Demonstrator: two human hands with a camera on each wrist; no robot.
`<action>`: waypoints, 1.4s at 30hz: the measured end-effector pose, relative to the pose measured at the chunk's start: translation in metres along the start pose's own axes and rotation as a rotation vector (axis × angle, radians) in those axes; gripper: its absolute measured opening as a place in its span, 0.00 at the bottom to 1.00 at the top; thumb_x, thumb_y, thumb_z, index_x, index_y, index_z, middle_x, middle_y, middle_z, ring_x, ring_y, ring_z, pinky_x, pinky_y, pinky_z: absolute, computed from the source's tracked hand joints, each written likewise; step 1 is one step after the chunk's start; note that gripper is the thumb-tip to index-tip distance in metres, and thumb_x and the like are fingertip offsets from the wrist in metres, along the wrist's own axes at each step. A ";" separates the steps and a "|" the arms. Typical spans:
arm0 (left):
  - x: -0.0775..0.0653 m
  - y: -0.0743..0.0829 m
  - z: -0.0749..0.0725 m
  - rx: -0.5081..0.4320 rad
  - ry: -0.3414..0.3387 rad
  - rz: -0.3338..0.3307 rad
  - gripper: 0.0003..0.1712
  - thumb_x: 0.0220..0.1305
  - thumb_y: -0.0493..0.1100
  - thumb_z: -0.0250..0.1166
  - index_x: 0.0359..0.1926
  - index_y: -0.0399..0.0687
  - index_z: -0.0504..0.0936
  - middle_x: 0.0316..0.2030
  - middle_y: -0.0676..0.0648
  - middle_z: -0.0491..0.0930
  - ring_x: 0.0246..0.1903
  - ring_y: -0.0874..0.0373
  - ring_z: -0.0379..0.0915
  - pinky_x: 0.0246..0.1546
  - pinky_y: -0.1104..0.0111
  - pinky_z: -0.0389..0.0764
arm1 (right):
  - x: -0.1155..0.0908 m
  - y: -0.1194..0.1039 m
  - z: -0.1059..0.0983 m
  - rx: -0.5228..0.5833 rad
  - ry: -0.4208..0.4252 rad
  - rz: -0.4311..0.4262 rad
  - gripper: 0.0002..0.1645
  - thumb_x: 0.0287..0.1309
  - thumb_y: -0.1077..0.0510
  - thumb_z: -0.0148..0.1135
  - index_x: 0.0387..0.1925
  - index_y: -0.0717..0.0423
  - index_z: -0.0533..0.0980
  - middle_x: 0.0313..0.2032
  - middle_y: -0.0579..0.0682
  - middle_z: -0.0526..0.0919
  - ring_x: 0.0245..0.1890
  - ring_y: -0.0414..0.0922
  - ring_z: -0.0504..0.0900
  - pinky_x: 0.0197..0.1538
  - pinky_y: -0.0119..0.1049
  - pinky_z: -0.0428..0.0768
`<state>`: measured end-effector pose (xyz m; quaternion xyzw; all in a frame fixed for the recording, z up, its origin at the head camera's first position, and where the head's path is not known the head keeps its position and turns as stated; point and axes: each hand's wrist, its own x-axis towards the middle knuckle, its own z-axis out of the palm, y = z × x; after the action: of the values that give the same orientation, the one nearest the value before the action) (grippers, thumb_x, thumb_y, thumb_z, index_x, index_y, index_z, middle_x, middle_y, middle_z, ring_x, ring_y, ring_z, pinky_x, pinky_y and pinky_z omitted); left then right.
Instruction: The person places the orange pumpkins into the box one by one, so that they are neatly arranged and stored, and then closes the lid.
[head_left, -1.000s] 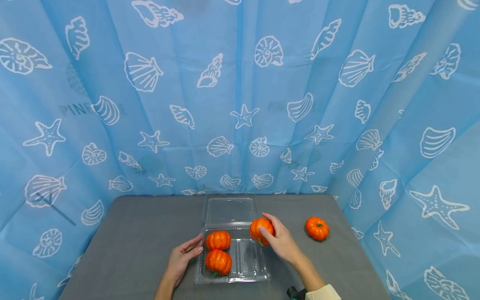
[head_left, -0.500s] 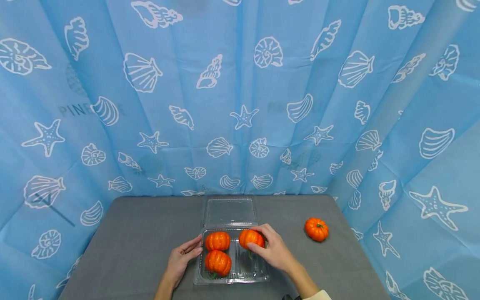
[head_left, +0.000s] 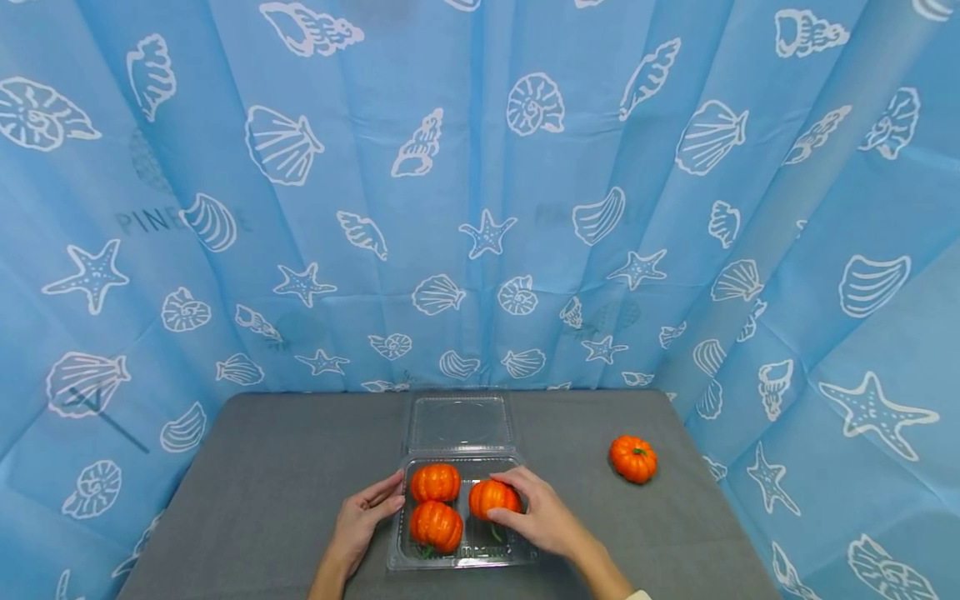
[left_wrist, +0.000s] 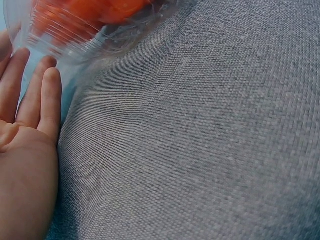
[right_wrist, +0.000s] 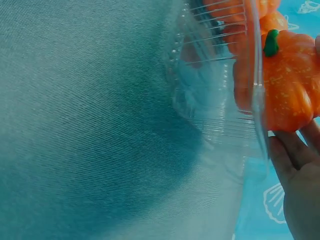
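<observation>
A clear plastic clamshell container [head_left: 498,558] sits on the table with its lid [head_left: 460,422] folded back. In its left half two orange pumpkins, a rear one [head_left: 435,482] and a front one [head_left: 437,527], lie one behind the other. My right hand [head_left: 543,517] grips a third pumpkin [head_left: 491,497] between thumb and fingers, within the container's right half. The right wrist view shows that pumpkin's green stem [right_wrist: 271,43] beside the clear wall. My left hand [head_left: 358,521] touches the container's left edge; its fingers [left_wrist: 50,100] look straight in the left wrist view.
One more pumpkin [head_left: 633,459] lies on the grey tabletop [head_left: 300,467], to the right of the container. A blue curtain [head_left: 480,192] printed with white shells and starfish hangs behind the table and along its sides.
My right hand has brought its pumpkin left and toward me, from over the container's right rear rim into its right half. The left hand has stayed at the left edge.
</observation>
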<state>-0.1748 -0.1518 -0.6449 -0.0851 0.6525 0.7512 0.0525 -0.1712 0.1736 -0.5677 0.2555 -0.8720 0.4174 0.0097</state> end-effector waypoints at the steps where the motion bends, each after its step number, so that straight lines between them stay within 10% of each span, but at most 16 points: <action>1: 0.000 0.000 0.000 0.001 -0.002 0.000 0.31 0.59 0.37 0.74 0.64 0.37 0.80 0.61 0.44 0.82 0.50 0.69 0.84 0.50 0.76 0.84 | 0.000 0.001 0.000 0.001 0.001 0.005 0.31 0.60 0.42 0.72 0.59 0.54 0.80 0.49 0.43 0.84 0.44 0.36 0.80 0.45 0.31 0.82; 42: 0.001 0.002 -0.001 0.021 -0.010 -0.001 0.32 0.58 0.37 0.75 0.64 0.37 0.80 0.61 0.44 0.82 0.50 0.70 0.84 0.50 0.78 0.83 | -0.008 0.003 0.006 -0.203 -0.113 -0.044 0.31 0.62 0.36 0.67 0.61 0.46 0.79 0.54 0.41 0.86 0.52 0.41 0.79 0.54 0.40 0.77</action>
<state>-0.1759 -0.1533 -0.6436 -0.0811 0.6599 0.7447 0.0572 -0.1643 0.1743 -0.5750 0.2956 -0.9030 0.3116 -0.0045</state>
